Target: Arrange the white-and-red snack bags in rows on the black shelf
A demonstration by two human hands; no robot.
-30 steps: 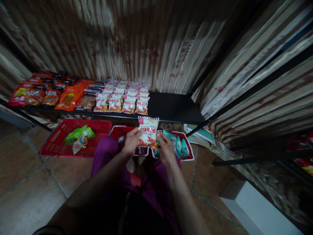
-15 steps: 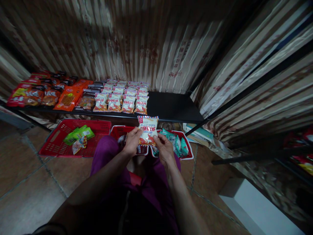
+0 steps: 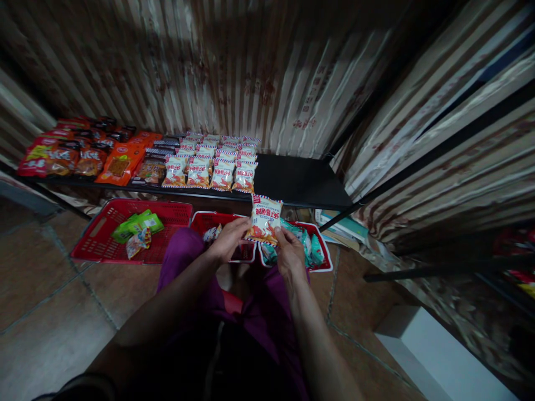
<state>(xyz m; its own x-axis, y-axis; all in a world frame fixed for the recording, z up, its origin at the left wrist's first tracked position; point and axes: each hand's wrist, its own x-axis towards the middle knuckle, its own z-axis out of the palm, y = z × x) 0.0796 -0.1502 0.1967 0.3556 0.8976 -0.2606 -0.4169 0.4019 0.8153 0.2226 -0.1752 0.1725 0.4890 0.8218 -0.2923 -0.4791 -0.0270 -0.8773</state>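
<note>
A small cream and orange snack bag (image 3: 266,219) with a striped top edge is held just in front of the shelf. My right hand (image 3: 290,250) pinches its lower right corner, thumb on the front. At its lower left edge, my left hand (image 3: 229,239) has its fingertips closed against the bag; part of that grip is hidden. Similar cream bags (image 3: 223,174) stand in rows on the black shelf (image 3: 298,181) behind. Below my hands are a red basket (image 3: 209,216) with some packets and another basket (image 3: 328,257) with teal packets (image 3: 315,252).
Orange snack packs (image 3: 119,164) and red packs (image 3: 35,159) fill the shelf's left end. A wide red basket (image 3: 94,236) on the floor holds green packets (image 3: 137,225). Black shelf bars (image 3: 401,273) and a white box (image 3: 443,345) are at the right.
The snack bag has shifted to the right and tilted slightly, moving with my right hand. My left hand now touches only its edge. The view has shifted slightly.
</note>
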